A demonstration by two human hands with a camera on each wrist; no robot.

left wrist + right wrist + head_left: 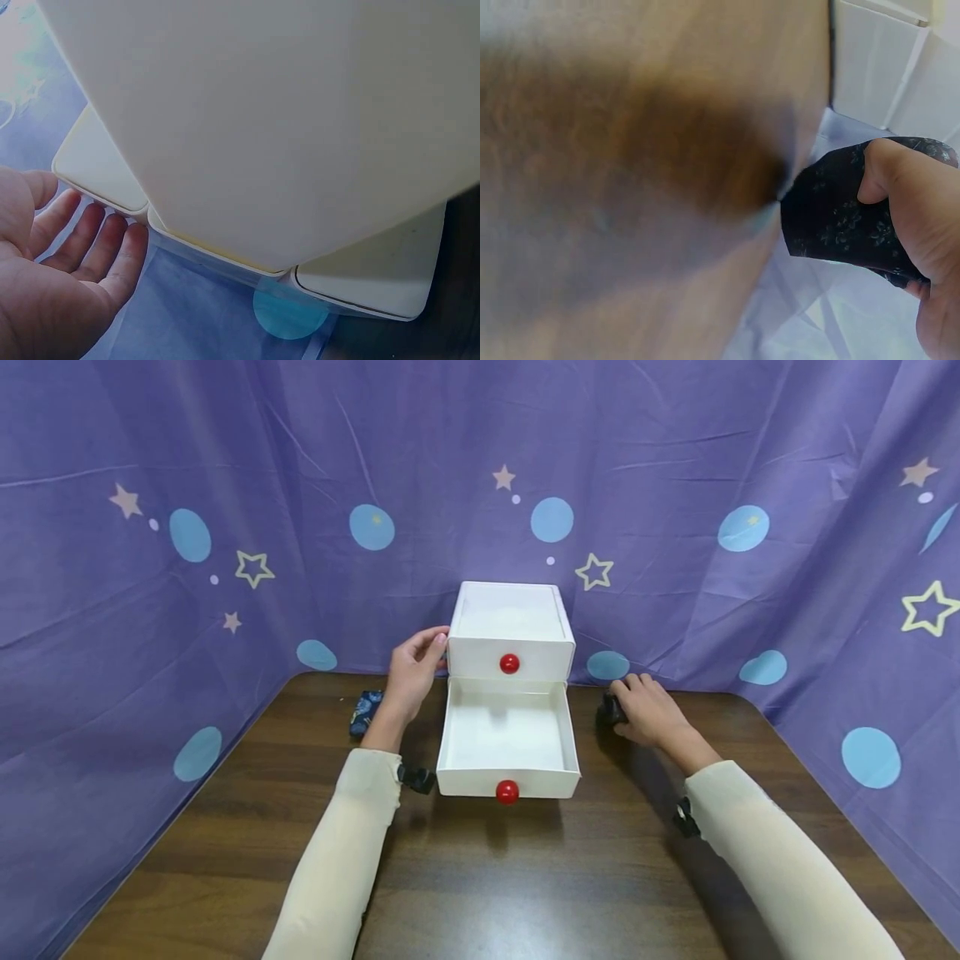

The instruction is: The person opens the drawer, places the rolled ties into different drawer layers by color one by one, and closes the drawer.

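Note:
A small white drawer cabinet with red knobs stands at the back of the table. Its lower drawer is pulled out, and its upper drawer is closed. My left hand touches the cabinet's left side near the top, fingers loosely extended; the left wrist view shows fingertips along its edge. To the right of the cabinet, my right hand grips a folded black cloth with a small floral print. In the right wrist view the thumb lies across the cloth, which is held just above the wooden table.
A folded dark blue patterned cloth lies on the wooden table, left of the cabinet beside my left forearm. A purple curtain with stars and blue dots hangs close behind and along both sides.

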